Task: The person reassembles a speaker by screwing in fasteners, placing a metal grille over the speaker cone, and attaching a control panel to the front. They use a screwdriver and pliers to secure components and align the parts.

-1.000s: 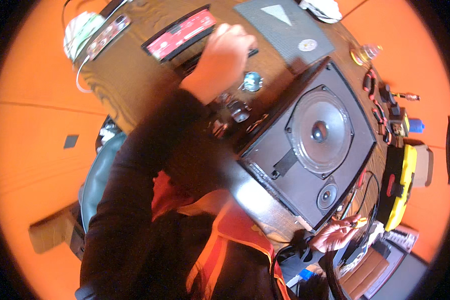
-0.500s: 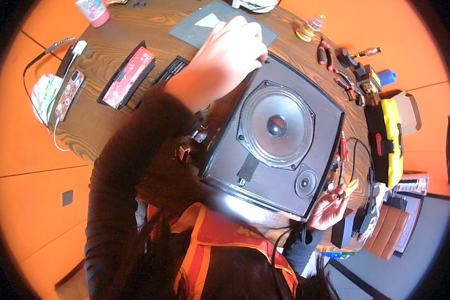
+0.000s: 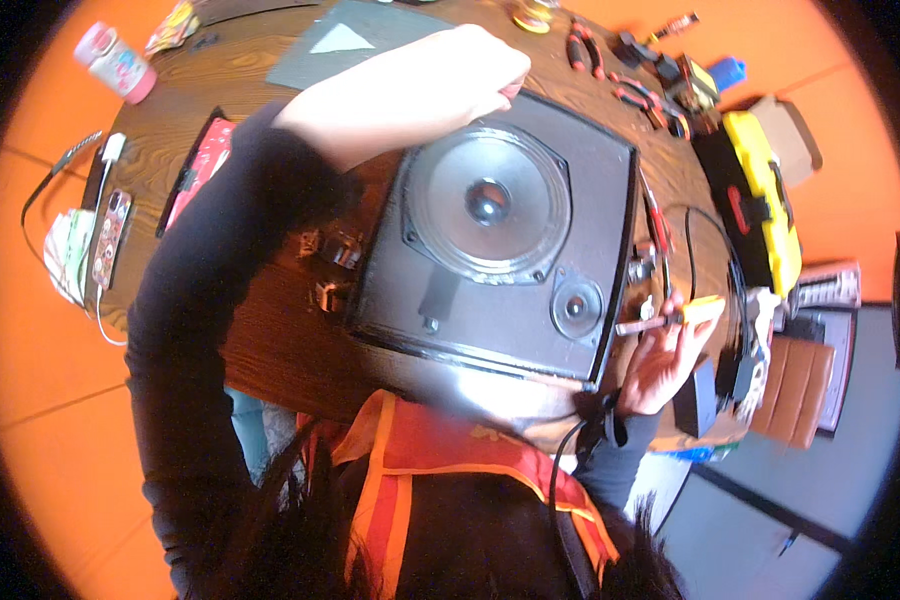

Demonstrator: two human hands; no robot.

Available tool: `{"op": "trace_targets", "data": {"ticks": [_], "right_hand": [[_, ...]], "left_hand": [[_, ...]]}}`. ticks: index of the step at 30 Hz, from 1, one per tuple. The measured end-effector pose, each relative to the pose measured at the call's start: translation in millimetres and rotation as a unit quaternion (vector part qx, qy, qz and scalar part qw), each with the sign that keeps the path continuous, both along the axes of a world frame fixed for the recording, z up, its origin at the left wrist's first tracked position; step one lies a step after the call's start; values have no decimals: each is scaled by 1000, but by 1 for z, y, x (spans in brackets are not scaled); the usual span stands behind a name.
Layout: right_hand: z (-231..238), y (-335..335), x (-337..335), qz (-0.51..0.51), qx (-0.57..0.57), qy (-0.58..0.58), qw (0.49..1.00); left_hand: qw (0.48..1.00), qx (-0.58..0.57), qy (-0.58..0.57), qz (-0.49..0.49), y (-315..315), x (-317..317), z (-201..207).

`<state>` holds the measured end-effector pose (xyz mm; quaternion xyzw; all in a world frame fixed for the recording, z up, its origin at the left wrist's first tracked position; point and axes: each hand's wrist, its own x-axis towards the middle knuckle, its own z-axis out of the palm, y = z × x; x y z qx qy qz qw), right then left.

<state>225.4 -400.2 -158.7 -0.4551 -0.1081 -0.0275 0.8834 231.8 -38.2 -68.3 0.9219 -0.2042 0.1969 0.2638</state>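
A black speaker box lies on the wooden table in front of me, its large round cone and a smaller driver facing up. My left hand reaches across to its far edge, with fingers curled down. What those fingers hold, if anything, is hidden. Beside the speaker's near right corner, my right hand grips a screwdriver-like tool with a yellow handle. Its metal end points left toward the small driver, apart from the box.
Pliers and a yellow-black toolbox are at the right. A red-handled tool and loose parts line the speaker's right side. At the left are a phone, a red board and a bottle. A grey mat lies beyond.
The whole view has shifted, so the table and speaker appear farther left and up. My right hand has risen beside the speaker, and the tool's metal end now shows. My left hand stays at the far edge.
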Motion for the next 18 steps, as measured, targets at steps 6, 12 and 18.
{"op": "trace_targets", "data": {"ticks": [6,12,18], "right_hand": [[63,28,2,-80,-104,-194,972],[65,60,-14,-44,-16,-218,975],[53,71,-23,-21,41,-158,986]], "left_hand": [[974,-209,86,-27,-72,-64,-5],[951,-271,148,12,-89,-83,-9],[926,-307,214,-57,-80,-83,-8]]}}
